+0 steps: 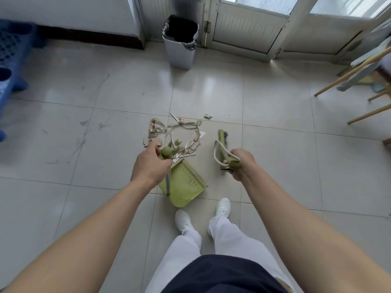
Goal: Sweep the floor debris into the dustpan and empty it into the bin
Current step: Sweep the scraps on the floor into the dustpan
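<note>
Torn paper and strip debris (179, 134) lies in a loose pile on the tiled floor in front of me. A green dustpan (184, 185) stands on the floor just behind the pile, its mouth toward the scraps. My left hand (149, 166) grips the top of the dustpan's upright handle. My right hand (241, 163) grips the green handle of the broom (223, 138), whose head sits on the floor to the right of the pile. A grey bin (182, 53) with a black liner stands open by the far wall.
One small scrap (208, 116) lies apart beyond the pile. Blue plastic crates (12, 60) stand at the left. Wooden chair legs (359, 81) reach in from the right. White doors (275, 28) close off the far side. My white shoes (203, 216) stand just behind the dustpan.
</note>
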`<state>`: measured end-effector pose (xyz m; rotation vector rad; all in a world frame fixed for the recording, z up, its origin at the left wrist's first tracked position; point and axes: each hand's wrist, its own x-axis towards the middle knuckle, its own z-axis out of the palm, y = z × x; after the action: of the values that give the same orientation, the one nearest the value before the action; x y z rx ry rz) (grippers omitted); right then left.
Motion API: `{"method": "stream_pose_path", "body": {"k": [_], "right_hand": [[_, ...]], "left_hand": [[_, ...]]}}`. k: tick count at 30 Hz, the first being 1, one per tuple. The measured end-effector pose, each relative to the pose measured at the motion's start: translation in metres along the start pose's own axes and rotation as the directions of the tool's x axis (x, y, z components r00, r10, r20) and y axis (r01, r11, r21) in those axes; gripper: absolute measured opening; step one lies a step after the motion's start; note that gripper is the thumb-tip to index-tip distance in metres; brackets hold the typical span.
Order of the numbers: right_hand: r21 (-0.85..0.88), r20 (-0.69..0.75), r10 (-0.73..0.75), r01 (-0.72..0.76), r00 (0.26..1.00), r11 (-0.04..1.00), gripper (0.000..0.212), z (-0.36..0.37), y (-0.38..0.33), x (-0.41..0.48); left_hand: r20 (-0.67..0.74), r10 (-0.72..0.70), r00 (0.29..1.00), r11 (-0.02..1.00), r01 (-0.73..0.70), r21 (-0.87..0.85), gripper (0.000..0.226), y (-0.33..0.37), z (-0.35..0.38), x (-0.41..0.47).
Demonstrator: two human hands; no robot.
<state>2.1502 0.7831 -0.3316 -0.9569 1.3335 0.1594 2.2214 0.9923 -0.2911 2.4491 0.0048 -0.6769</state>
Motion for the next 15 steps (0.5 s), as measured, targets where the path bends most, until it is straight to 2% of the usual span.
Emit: {"method": "stream_pose_path", "body": {"k": [4,8,10,15], "right_hand": [[0.067,-0.100,0.107,-0.101,0.989,0.993,0.019,0.027,0.010,-0.002],[0.096,-0.050,0.185,-0.180,0.981,0.979,0.020,0.075,0.033,-0.013],[0.100,-0.033,0.190,-0.186,0.981,0.977,0.028,0.089,0.036,-0.014],[0.178,-0.014,0.099,-0.095,0.995,0.979,0.021,0.086,0.004,-0.014]], "left_hand": [[-0.028,-0.038,0.999,0.999,0.037,-0.014,0.033,-0.019,-0.011,0.000],[-0.056,-0.081,0.995,0.997,0.079,-0.024,0.031,-0.037,-0.019,0.004],[-0.059,-0.087,0.994,0.996,0.085,-0.034,0.028,-0.038,-0.023,0.008],[-0.060,-0.093,0.994,0.995,0.090,-0.048,0.026,-0.022,-0.025,0.022]]}}
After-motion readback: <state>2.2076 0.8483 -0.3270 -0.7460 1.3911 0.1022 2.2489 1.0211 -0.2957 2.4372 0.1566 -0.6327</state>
